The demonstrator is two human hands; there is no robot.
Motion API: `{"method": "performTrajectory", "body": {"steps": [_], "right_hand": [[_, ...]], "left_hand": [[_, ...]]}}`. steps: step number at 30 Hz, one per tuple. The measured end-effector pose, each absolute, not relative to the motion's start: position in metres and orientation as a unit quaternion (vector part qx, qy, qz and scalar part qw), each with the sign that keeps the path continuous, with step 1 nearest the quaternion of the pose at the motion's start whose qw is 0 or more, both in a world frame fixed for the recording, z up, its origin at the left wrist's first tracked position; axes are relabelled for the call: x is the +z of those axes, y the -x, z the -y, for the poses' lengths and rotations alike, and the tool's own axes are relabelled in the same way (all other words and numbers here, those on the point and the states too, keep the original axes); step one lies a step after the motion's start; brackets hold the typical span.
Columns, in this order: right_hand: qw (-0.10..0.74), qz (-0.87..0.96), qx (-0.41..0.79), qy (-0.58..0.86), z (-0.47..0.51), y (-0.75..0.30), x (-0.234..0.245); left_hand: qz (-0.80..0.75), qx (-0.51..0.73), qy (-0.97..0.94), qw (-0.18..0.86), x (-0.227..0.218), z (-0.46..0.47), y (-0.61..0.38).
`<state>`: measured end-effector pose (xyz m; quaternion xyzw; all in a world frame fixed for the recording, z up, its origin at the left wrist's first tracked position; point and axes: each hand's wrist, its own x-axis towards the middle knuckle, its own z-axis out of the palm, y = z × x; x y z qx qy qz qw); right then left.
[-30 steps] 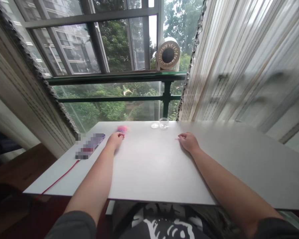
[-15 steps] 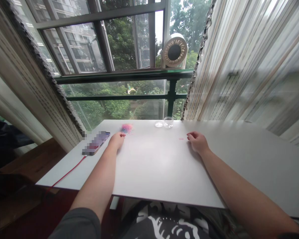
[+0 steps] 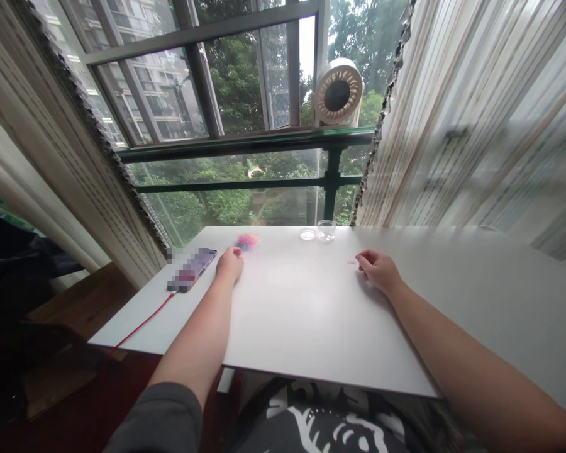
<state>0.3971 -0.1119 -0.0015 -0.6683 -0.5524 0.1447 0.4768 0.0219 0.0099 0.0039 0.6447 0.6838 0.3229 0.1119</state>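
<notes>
On the white table (image 3: pixel 287 302), my left hand (image 3: pixel 229 264) is curled with thumb and fingertips together, just in front of a small heap of tiny multicoloured pieces (image 3: pixel 248 241). Whether anything is pinched there is too small to see. My right hand (image 3: pixel 378 270) rests farther right, its fingers also curled closed. Its fingertips are right beside a small flat pink piece (image 3: pixel 351 262) lying on the table, and what they hold, if anything, is hidden. A clear round container (image 3: pixel 326 233) stands at the far edge, with a clear shallow lid-like disc (image 3: pixel 307 234) to its left.
A phone (image 3: pixel 193 270), partly pixelated, lies left of my left arm, and its red cable (image 3: pixel 144 322) runs off the table's front edge. Beyond the table are a green railing (image 3: pixel 245 150), a round white fan-like device (image 3: pixel 338 93) and curtains (image 3: pixel 462 113) at both sides.
The whole view has shifted slightly, moving the scene to the right. My right hand has come a little closer to the pink piece. My left hand stays by the heap, its fingers still closed.
</notes>
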Motion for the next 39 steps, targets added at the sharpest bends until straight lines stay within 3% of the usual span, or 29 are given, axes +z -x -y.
{"method": "performTrajectory", "body": {"steps": [31,39], "right_hand": [[0.464,0.571,0.133,0.664,0.112,-0.397,-0.003],[0.455,0.576,0.121,0.668,0.113,-0.395,-0.003]], "left_hand": [[-0.725,0.291,-0.623,0.033,0.005,-0.015,-0.015],[-0.737,0.289,-0.608,0.059,0.016,-0.009,-0.009]]}}
